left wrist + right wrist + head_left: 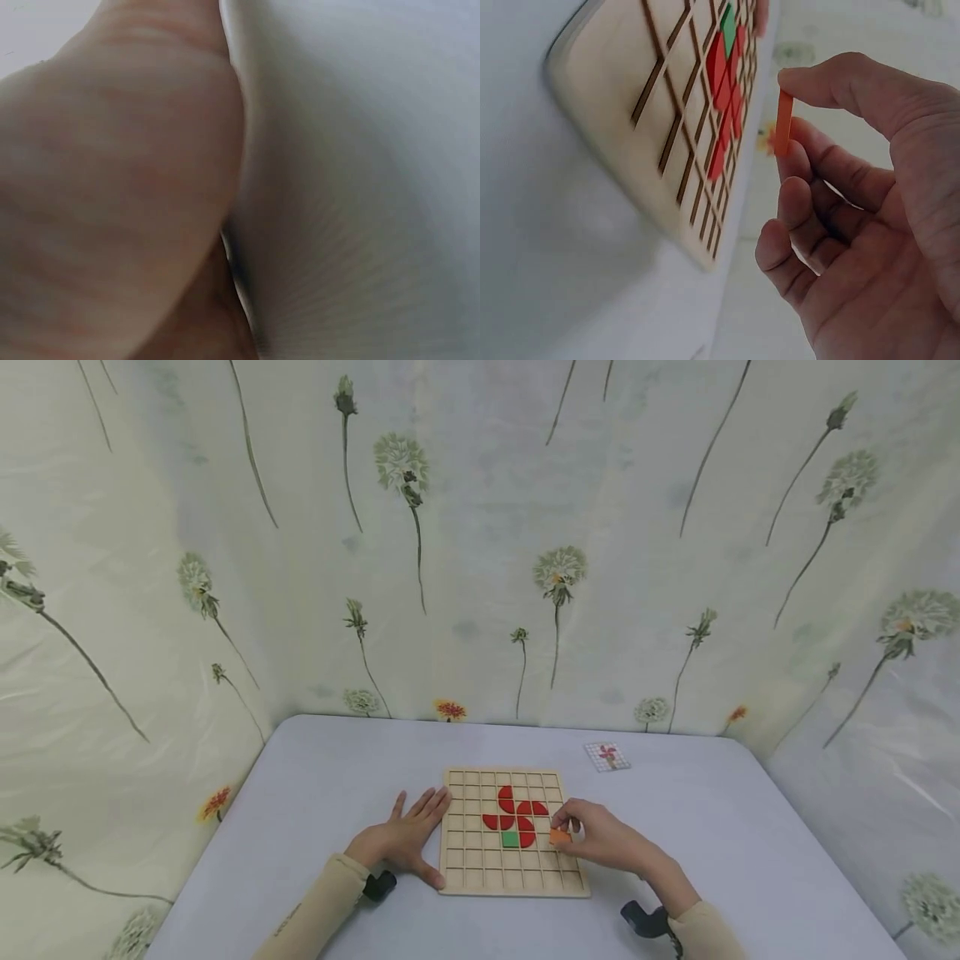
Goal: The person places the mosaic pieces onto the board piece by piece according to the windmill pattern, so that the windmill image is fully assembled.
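A wooden grid board [480, 881] lies on the table, with several red rounded tiles [527, 835] set as a pinwheel and one green square tile [510, 839] just below them. My right hand [607, 839] pinches an orange tile [784, 124] between thumb and forefinger, held over the right part of the board. In the right wrist view the tile is seen edge-on, apart from the board. My left hand [408, 835] lies spread at the board's left edge, fingertips and thumb touching it. The left wrist view shows only blurred skin and a pale surface.
A small card [607, 757] printed with a red pinwheel figure on a grid lies on the white table [337, 777], behind the board to the right. A flower-patterned sheet [480, 527] hangs behind and at both sides of the table.
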{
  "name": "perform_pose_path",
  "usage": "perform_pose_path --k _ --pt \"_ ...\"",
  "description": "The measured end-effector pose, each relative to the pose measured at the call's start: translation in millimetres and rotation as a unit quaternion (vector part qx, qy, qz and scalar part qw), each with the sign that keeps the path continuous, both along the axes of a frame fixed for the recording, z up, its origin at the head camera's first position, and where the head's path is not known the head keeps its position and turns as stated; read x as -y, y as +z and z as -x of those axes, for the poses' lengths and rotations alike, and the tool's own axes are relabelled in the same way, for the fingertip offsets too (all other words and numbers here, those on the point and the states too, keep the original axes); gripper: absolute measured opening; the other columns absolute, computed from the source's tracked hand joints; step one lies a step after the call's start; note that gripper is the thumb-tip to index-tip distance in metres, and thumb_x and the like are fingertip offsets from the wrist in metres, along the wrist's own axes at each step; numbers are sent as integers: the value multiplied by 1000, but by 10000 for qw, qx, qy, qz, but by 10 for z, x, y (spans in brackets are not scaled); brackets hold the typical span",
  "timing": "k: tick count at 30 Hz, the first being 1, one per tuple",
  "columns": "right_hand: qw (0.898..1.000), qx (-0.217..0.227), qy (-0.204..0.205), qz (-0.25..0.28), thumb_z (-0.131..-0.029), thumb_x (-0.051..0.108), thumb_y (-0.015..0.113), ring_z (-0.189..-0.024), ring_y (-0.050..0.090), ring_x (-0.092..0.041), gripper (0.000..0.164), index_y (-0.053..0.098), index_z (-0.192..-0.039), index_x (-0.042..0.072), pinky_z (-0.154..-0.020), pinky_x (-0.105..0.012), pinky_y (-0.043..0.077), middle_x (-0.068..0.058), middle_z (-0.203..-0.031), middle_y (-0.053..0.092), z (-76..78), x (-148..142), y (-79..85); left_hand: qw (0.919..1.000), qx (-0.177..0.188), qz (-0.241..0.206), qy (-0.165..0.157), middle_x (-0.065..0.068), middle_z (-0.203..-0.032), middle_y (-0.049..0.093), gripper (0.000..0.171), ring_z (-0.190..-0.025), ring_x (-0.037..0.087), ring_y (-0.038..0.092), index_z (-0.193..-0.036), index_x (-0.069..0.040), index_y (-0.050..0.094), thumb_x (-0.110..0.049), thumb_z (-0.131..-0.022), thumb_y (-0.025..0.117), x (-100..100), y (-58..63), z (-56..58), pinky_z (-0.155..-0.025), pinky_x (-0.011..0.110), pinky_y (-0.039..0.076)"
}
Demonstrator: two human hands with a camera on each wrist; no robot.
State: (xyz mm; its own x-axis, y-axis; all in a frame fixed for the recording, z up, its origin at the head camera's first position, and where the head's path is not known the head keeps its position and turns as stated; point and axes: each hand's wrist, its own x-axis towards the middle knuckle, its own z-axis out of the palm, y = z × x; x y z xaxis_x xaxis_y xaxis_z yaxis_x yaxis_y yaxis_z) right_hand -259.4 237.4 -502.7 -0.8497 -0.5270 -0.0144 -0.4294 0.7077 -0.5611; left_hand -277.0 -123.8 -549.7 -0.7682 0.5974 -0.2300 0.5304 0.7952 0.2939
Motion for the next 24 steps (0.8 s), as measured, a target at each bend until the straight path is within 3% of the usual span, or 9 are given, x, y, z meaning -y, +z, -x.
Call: perform_pose_path --k 12,17,24 --pt "9974 147 703 -90 -84 22 74 -81 56 -5 19 65 -100 16 -72 -20 50 11 -89 61 40 506 -107 10000 30 72 57 5 -164 -7 136 -151 28 -6 -156 -11 -3 -77 -62 70 -12 17 -15 -114 64 -7" --pt "9951 145 971 -71 -87 25 73 -80 56 -3 16 66 -99 18 -73 -20 51 12 -91 62 16 588 -209 10000 55 34 47 6 -164 -6 135 -151 28 -6 -156 -11 -3 -75 -62 71 -14 21 -33 -115 63 -6" --pt "9946 96 1033 -76 -87 26 73 -81 52 -3 16 66 -100 20 -72 -19 49 12 -93 61 13 611 -298 9999 14 67 90 4 -164 -7 136 -151 26 -6 -156 -12 -3 -76 -61 70 -13 15 -19 -115 63 -7"
